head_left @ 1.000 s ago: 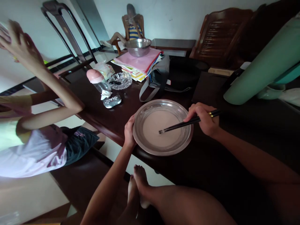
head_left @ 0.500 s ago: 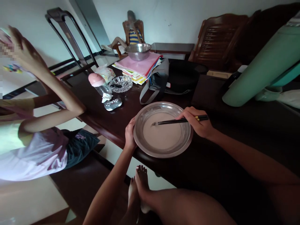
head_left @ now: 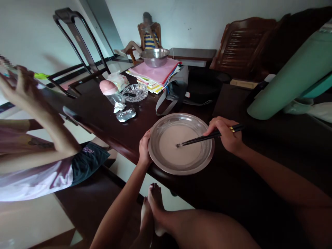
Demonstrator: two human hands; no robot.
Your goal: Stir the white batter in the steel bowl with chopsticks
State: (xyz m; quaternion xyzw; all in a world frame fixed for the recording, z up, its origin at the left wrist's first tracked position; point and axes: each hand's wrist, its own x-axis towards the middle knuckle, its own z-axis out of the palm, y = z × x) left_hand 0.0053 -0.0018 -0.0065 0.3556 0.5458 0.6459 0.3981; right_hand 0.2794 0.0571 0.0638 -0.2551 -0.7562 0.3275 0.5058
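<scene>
A wide metal bowl (head_left: 209,157) stands on the dark table near its front edge. Inside it is a pale, beige-pink liquid (head_left: 178,155). My left hand (head_left: 145,147) grips the bowl's left rim, its fingers round the outer wall. In my right hand (head_left: 228,135), over the bowl's right side, is a pair of black chopsticks (head_left: 195,140) with gold bands near the top. Their tips are in the liquid around the middle of the bowl, coated with some of it. The undersides of both hands' grips are partly hidden.
Behind the bowl are a grey-black bag (head_left: 178,90), a glass ashtray (head_left: 136,93), a pink-lidded bottle (head_left: 110,91) and a glasses case-like object (head_left: 126,114). A second metal bowl (head_left: 155,58) sits on stacked papers. A green cylinder (head_left: 285,79) leans at right. Another person (head_left: 52,145) sits at left.
My right hand has shifted right, and the chopstick tips have moved right and nearer me through the liquid. My left hand stays on the rim. The person at left has lowered their arms.
</scene>
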